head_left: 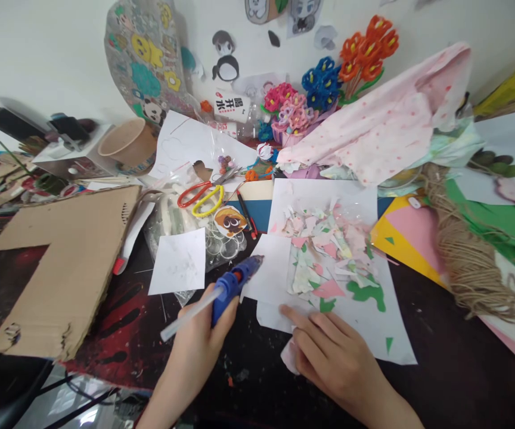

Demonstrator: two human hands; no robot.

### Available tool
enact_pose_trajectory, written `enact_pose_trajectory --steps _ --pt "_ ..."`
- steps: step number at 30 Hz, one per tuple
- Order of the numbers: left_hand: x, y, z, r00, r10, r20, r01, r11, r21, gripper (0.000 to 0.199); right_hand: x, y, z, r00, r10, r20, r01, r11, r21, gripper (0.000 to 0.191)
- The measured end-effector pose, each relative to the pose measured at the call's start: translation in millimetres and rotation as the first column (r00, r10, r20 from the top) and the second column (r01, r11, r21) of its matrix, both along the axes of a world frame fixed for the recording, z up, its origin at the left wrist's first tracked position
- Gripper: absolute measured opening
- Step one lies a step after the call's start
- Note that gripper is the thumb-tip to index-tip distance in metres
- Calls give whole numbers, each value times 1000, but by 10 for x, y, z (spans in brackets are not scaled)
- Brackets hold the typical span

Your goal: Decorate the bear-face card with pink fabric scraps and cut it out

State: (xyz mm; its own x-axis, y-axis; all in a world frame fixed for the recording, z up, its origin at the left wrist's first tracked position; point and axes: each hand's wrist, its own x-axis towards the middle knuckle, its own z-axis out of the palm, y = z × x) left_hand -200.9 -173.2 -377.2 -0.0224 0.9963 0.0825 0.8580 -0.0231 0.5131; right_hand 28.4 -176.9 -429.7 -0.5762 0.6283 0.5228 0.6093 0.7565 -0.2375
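My left hand (206,325) is wrapped round a blue glue gun (228,289). A translucent glue stick juts from its rear, and its nozzle points over a small white paper sheet (269,268). My right hand (335,351) rests on the lower edge of the paper, its index finger stretched onto the sheet. The other fingers are curled over a pale pink scrap (289,356), which shows only in part. Beside the hand, a larger white sheet (391,333) carries a clear bag (315,250) and pink, green and pale paper scraps (329,289).
Left lies cut cardboard (74,256). Red scissors (194,195), yellow-handled scissors (208,201) and a square white paper (179,262) lie near a plastic bag. Twine (476,256) is at right. Pipe-cleaner flowers (322,83) and a pink spotted cloth (387,119) stand behind.
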Motion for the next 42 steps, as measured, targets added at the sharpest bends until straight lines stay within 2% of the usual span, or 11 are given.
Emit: enact_pose_trajectory --steps 2,6,17,27,31,37,42 --pt "-20 9 11 999 33 -19 -33 999 3 29 0 1 -3 1000 2 -1 -2 1000 -3 16" --pt "-59 -50 43 1000 6 -20 -6 999 -36 28 -4 13 12 1000 -1 4 1 1000 0 18" --pt "-148 -136 66 997 4 -73 -1 999 38 33 -5 -1 24 1000 -8 -1 8 1000 6 16" --pt "-262 -245 79 998 6 -70 -6 1000 9 34 -23 5 32 1000 -6 -3 6 1000 14 15" --pt "-218 -168 77 997 58 -46 -59 998 -16 34 -22 10 34 1000 -2 -5 2 1000 7 14" --pt "-101 24 37 998 65 5 -65 997 -34 28 -25 15 53 1000 -10 2 10 1000 7 16" --pt "-246 -209 91 997 68 -26 -69 995 -72 32 -26 12 49 1000 -11 0 11 1000 24 16"
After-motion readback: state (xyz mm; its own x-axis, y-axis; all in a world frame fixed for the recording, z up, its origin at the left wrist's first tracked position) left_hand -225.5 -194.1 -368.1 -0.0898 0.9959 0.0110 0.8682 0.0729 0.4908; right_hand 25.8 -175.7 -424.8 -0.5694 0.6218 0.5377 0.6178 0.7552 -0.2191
